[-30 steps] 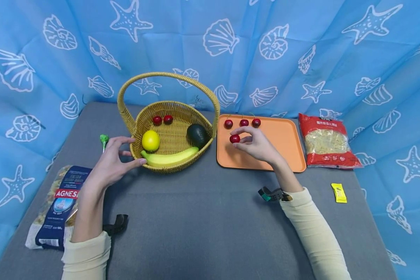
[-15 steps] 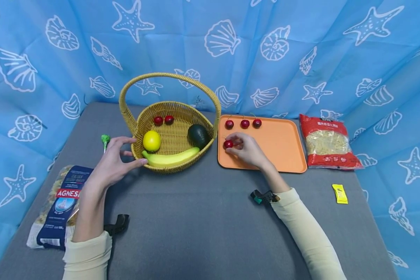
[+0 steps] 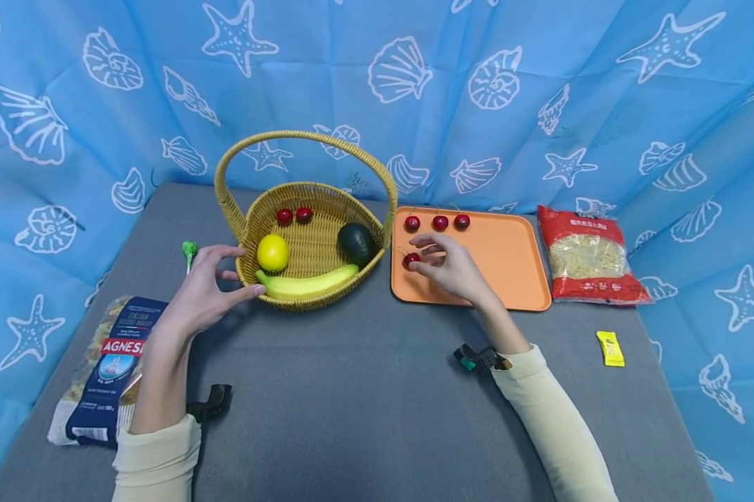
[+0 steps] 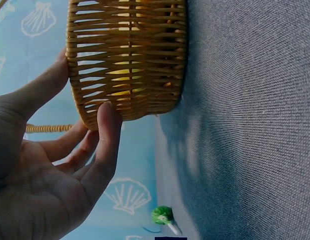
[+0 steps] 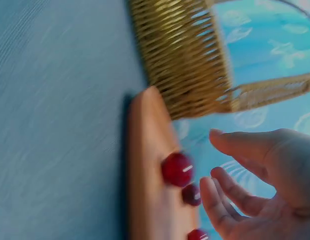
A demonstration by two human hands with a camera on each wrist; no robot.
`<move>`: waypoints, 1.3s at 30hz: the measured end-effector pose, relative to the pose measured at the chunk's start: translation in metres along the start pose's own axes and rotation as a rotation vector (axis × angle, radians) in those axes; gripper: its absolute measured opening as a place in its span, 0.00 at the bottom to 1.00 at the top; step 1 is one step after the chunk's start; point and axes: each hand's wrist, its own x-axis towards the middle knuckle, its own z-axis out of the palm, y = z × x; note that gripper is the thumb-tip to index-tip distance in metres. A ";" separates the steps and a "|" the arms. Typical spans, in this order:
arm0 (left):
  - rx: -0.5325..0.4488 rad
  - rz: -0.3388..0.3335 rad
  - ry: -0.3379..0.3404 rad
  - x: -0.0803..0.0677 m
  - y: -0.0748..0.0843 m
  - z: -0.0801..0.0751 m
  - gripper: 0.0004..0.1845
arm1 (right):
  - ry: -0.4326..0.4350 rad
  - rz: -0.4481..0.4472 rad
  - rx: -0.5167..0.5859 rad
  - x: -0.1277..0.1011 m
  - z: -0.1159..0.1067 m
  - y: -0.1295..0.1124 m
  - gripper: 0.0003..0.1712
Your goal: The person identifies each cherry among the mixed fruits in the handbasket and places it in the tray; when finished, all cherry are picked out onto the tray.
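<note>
My left hand [image 3: 210,289] holds the left side of the wicker basket [image 3: 307,302], thumb at the rim and fingertips against the woven wall [image 4: 129,65]. Inside the basket lie two cherries [image 3: 293,215], a yellow lemon-like fruit [image 3: 273,252], a dark avocado [image 3: 356,242] and a banana [image 3: 307,283]. Over the orange tray [image 3: 508,268], my right hand [image 3: 452,268] has thumb and fingers spread apart around a cherry [image 3: 411,260] near the tray's left edge. In the right wrist view the fingers of the right hand [image 5: 260,185] stand off from that cherry [image 5: 177,169], with nothing between them.
Three more cherries [image 3: 440,222] sit in a row along the tray's back. A red pasta bag [image 3: 590,254] lies right of the tray, with a yellow packet [image 3: 611,348] in front. A blue pasta bag [image 3: 107,376] and green lollipop [image 3: 190,249] lie at left.
My right hand has carried the cherry left and down onto the tray, then let go and drawn back slightly to the right. My left hand stays on the basket.
</note>
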 end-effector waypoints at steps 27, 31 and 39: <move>-0.017 -0.013 -0.010 0.001 0.000 0.000 0.46 | -0.198 -0.149 0.176 0.103 0.088 -0.110 0.17; -0.023 -0.008 -0.010 0.001 -0.001 0.000 0.46 | -0.200 -0.075 0.144 0.128 0.102 -0.115 0.21; -0.010 -0.004 -0.014 0.003 -0.003 0.000 0.46 | -0.220 0.061 0.158 0.148 0.122 -0.118 0.26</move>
